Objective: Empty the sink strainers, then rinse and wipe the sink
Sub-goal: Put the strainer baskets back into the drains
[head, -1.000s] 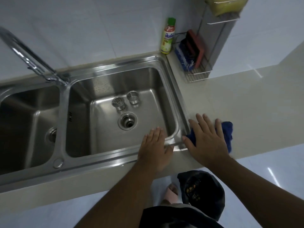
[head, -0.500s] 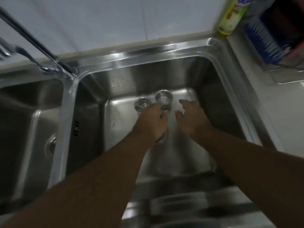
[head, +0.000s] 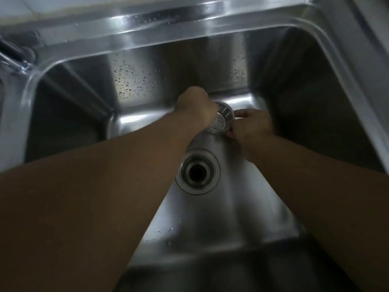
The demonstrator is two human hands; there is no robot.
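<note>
- Your left forearm [head: 94, 197] and right forearm [head: 315, 197] enter from the near edge and reach down into the steel sink [head: 221, 224].
- The drain opening [head: 197, 172] sits in the sink floor between the two forearms. Its ring is uncovered and the hole shows dark.
- Just beyond the drain, the strainer [head: 222, 120] is tilted so that its perforated inside faces you.
- Your right hand [head: 252, 125] grips the strainer from the right. The thumb lies on the far rim and the fingers curl round the near rim.
- Your left hand [head: 194, 106] sits against the strainer's left side, knuckles up and fingers curled under. The hand is motion-blurred, so you cannot tell whether it grips anything.
- The back wall of the sink carries scattered water droplets [head: 130, 81].
- The faucet base [head: 19, 57] stands on the rim at the far left corner.
</note>
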